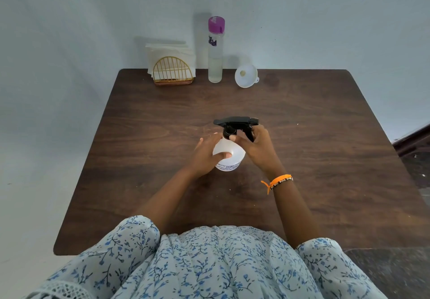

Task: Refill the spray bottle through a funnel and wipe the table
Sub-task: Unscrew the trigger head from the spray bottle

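Note:
A white spray bottle (232, 156) with a black trigger head (236, 123) stands upright in the middle of the dark wooden table (302, 159). My left hand (207, 154) wraps the bottle's body from the left, thumb across its front. My right hand (254, 146) grips the black collar and trigger at the neck. A white funnel (246, 75) lies on its side at the back of the table. Left of the funnel stands a tall clear bottle (215, 65) with a purple cap, about half full of clear liquid.
A gold wire holder (172, 71) with white paper napkins stands at the back left, against the pale wall. An orange bracelet is on my right wrist. Dark floor shows to the right of the table.

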The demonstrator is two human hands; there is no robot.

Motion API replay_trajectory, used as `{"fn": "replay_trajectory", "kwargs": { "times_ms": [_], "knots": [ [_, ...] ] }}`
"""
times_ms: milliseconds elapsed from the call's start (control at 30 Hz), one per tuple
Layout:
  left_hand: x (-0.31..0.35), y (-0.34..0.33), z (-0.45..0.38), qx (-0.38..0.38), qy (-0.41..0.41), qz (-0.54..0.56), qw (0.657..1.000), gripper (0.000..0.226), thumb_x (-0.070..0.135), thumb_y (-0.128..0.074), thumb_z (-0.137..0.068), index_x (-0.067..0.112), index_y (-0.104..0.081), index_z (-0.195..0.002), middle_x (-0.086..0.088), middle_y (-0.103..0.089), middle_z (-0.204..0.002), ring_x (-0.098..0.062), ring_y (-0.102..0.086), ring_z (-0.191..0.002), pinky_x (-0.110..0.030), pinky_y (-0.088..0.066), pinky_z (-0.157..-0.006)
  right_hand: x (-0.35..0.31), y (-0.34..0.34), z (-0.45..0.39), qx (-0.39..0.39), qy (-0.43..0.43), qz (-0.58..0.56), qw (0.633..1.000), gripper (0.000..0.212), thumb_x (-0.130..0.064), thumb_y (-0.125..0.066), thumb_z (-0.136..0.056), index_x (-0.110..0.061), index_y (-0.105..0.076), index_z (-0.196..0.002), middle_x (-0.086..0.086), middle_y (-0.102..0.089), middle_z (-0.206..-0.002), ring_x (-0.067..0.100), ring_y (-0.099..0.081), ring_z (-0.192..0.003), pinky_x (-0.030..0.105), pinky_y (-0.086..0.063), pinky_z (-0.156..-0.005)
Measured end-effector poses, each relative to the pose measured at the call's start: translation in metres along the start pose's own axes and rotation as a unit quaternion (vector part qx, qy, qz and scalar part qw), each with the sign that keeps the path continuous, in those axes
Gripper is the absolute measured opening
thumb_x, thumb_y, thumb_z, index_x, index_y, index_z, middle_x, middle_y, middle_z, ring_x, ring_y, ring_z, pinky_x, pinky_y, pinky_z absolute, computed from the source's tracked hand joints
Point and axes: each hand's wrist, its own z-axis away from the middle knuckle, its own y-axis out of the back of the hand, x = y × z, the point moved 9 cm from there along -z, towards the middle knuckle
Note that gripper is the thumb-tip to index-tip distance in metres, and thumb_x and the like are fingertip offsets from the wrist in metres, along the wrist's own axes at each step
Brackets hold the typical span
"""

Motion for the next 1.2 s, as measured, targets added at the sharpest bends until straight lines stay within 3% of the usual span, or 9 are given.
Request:
{"fn": "replay_trajectory", "kwargs": {
  "times_ms": [167, 333, 500, 633, 767, 900, 1000, 1067, 1200],
  "knots": [
    [0.0, 0.0, 0.0, 0.002, -0.004, 0.006, 1.0, 0.058, 0.037, -0.059, -0.086, 0.019, -0.04, -0.137, 0.0, -0.042, -0.145, -0.018, -0.032, -0.137, -0.043, -0.006, -0.115, 0.008, -0.002, 0.001, 0.051, -0.025, -0.021, 0.998, 0.054, -0.034, -0.08, -0.061, -0.012, -0.064, -0.107, 0.011, -0.064, -0.111, 0.015, -0.061, -0.107, 0.025, -0.049, -0.092],
    [0.001, 0.0, 0.0, 0.005, -0.007, 0.001, 1.0, 0.056, 0.036, -0.059, -0.087, 0.02, -0.041, -0.137, -0.001, -0.043, -0.144, -0.02, -0.034, -0.135, -0.045, -0.009, -0.116, 0.0, 0.002, 0.004, 0.051, -0.016, -0.082, 0.995, 0.049, 0.002, -0.075, -0.07, -0.011, -0.057, -0.114, 0.0, -0.065, -0.109, -0.001, -0.061, -0.102, 0.009, -0.045, -0.083],
    [0.002, 0.001, 0.002, 0.004, -0.007, 0.004, 1.0, 0.054, 0.036, -0.058, -0.087, 0.02, -0.041, -0.136, 0.0, -0.044, -0.143, -0.021, -0.036, -0.133, -0.045, -0.011, -0.116, 0.004, 0.001, 0.004, 0.001, -0.025, -0.102, 0.994, 0.055, -0.002, -0.072, -0.076, -0.018, -0.049, -0.124, 0.002, -0.061, -0.119, 0.004, -0.058, -0.11, 0.014, -0.047, -0.087],
    [0.01, 0.003, 0.005, 0.007, -0.017, 0.013, 1.0, 0.054, 0.033, -0.059, -0.088, 0.02, -0.041, -0.137, 0.001, -0.044, -0.144, -0.017, -0.03, -0.138, -0.044, -0.008, -0.116, 0.004, -0.006, 0.006, 0.028, -0.025, -0.113, 0.993, 0.06, 0.0, -0.078, -0.067, -0.017, -0.05, -0.118, -0.006, -0.061, -0.111, -0.001, -0.059, -0.105, 0.009, -0.045, -0.081],
    [0.007, 0.003, 0.004, 0.004, -0.002, 0.01, 1.0, 0.057, 0.036, -0.059, -0.087, 0.019, -0.041, -0.138, 0.0, -0.042, -0.145, -0.018, -0.031, -0.137, -0.043, -0.007, -0.116, 0.008, -0.002, 0.004, 0.051, -0.023, -0.124, 0.991, 0.059, -0.002, -0.078, -0.068, -0.017, -0.051, -0.118, -0.001, -0.062, -0.115, 0.007, -0.058, -0.11, 0.018, -0.047, -0.088],
    [0.003, 0.001, 0.004, -0.003, 0.014, 0.005, 1.0, 0.059, 0.042, -0.058, -0.086, 0.018, -0.041, -0.137, -0.002, -0.044, -0.144, -0.021, -0.036, -0.133, -0.049, -0.016, -0.115, 0.005, 0.002, 0.006, 0.031, -0.018, -0.156, 0.987, 0.053, 0.005, -0.072, -0.073, -0.007, -0.05, -0.119, 0.004, -0.062, -0.117, 0.005, -0.059, -0.11, 0.015, -0.047, -0.086],
    [0.006, 0.001, 0.005, -0.005, 0.003, 0.008, 1.0, 0.061, 0.047, -0.055, -0.082, 0.02, -0.042, -0.136, 0.001, -0.047, -0.141, -0.02, -0.04, -0.131, -0.049, -0.017, -0.115, -0.002, -0.001, 0.007, 0.023, 0.004, -0.135, 0.991, 0.047, 0.002, -0.074, -0.071, -0.017, -0.056, -0.111, 0.0, -0.065, -0.11, 0.009, -0.061, -0.106, 0.022, -0.048, -0.091],
    [0.007, 0.003, 0.005, -0.002, 0.0, 0.007, 1.0, 0.057, 0.041, -0.058, -0.085, 0.02, -0.043, -0.136, 0.0, -0.046, -0.142, -0.02, -0.038, -0.132, -0.047, -0.014, -0.116, -0.008, -0.007, 0.007, 0.017, 0.021, -0.113, 0.993, 0.042, -0.001, -0.074, -0.072, -0.021, -0.059, -0.104, -0.004, -0.067, -0.101, 0.012, -0.063, -0.1, 0.025, -0.05, -0.089],
    [0.01, 0.005, 0.006, 0.001, 0.008, 0.005, 1.0, 0.053, 0.034, -0.061, -0.086, 0.015, -0.045, -0.134, -0.001, -0.048, -0.139, -0.021, -0.038, -0.131, -0.048, -0.017, -0.114, -0.013, -0.011, 0.003, 0.028, 0.042, -0.082, 0.995, 0.026, 0.006, -0.067, -0.076, -0.01, -0.066, -0.096, 0.002, -0.069, -0.093, 0.017, -0.066, -0.09, 0.031, -0.053, -0.082]
  ]
}}
